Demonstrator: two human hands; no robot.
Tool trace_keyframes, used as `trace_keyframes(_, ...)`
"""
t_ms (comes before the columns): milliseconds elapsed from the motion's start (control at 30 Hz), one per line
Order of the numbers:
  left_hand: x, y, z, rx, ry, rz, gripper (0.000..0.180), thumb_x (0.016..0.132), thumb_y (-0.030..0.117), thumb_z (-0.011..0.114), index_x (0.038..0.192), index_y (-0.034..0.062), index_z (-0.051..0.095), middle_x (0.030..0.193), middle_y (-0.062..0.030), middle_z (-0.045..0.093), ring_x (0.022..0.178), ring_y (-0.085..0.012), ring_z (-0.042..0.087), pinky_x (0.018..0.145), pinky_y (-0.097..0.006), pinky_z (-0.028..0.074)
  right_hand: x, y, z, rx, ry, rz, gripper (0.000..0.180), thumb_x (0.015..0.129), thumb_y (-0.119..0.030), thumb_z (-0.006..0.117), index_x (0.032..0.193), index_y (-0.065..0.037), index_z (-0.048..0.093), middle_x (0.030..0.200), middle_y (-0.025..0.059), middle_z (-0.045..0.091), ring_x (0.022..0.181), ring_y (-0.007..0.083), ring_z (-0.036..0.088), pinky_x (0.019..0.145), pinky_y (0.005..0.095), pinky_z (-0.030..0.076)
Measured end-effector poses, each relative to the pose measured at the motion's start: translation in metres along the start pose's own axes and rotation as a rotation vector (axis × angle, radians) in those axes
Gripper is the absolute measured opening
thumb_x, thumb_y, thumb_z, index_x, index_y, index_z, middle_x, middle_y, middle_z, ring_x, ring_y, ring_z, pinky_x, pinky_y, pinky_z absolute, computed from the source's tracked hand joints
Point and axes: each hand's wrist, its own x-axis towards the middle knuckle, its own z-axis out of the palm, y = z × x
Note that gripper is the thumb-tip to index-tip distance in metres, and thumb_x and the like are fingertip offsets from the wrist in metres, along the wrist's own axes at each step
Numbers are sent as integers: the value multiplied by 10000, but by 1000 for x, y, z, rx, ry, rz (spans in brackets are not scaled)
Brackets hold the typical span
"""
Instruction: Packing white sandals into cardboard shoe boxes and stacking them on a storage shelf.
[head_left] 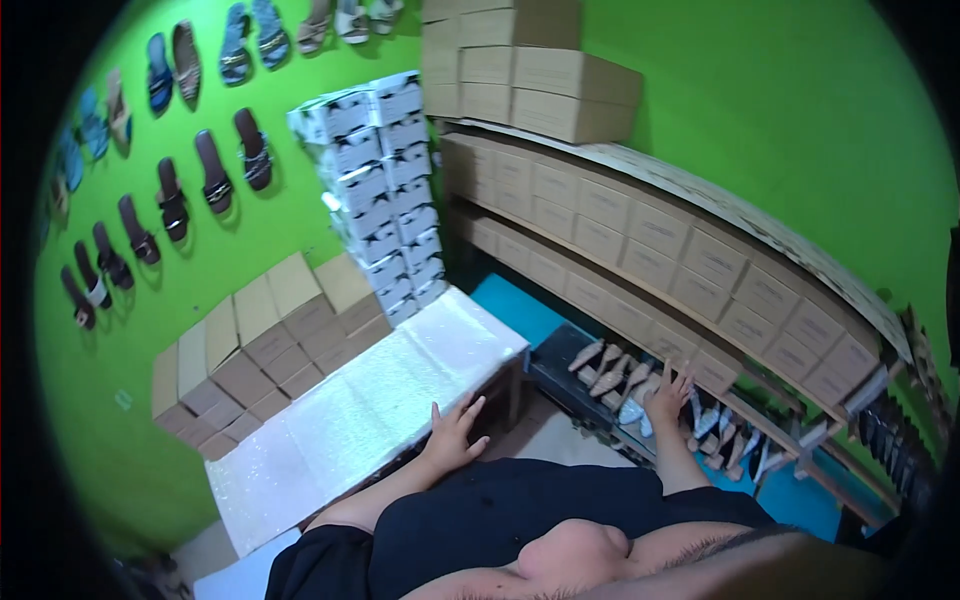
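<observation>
My left hand (455, 438) is open, its fingers spread, at the near edge of a table with a shiny white cover (350, 395); whether it touches the cover I cannot tell. Over to the right, my right hand (668, 396) has its fingers stretched out above a row of heeled shoes (612, 383) on a low shelf. It holds nothing that I can see. More shoes (735, 450), some with pale or clear wrapping, stand just right of that hand. Part of the row is hidden behind the hand and forearm.
Brown cardboard boxes (265, 320) are stacked behind the table, beside a tall stack of white boxes (375, 190). A long shelf (640, 270) holds rows of brown boxes, with larger cartons (545, 75) on top. Sandals (172, 200) hang on the green wall. Dark shoes (893, 440) line the far right.
</observation>
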Motion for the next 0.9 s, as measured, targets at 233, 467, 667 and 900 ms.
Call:
trace_keyframes(233, -53, -93, -43, -50, 78, -169, 824, 836, 367, 707, 1526, 146, 314, 1554, -155, 293, 1393, -348, 374, 1078, -762, 127, -46, -205, 51, 169, -304, -458, 827, 744, -217, 737, 1490, -189, 378, 1615, 225, 97, 1482, 478, 64, 1155, 624, 182)
trace_keyframes(467, -108, -193, -111, 8, 224, -457, 862, 821, 378, 714, 1532, 137, 291, 1568, -185, 271, 1436, -367, 307, 1119, -717, 82, -101, -402, 66, 263, -453, -844, 807, 737, -249, 767, 1468, -200, 426, 1605, 241, 89, 1471, 500, 53, 1152, 596, 232)
trace_keyframes(667, -179, -267, -158, 108, 366, -756, 879, 807, 369, 728, 1532, 131, 292, 1584, -201, 236, 1445, -381, 287, 1136, -688, 97, -146, -512, 76, 379, -579, -1007, 803, 787, -292, 725, 1507, -243, 374, 1621, 212, 85, 1485, 473, 43, 1155, 622, 181)
trace_keyframes(900, -224, -282, -169, 68, 385, -884, 877, 815, 376, 714, 1536, 123, 283, 1590, -211, 210, 1453, -391, 263, 1133, -692, 84, -179, -610, 89, 270, -668, -1219, 882, 797, -368, 734, 1549, -270, 284, 1621, 218, 81, 1482, 486, 56, 1142, 663, 167)
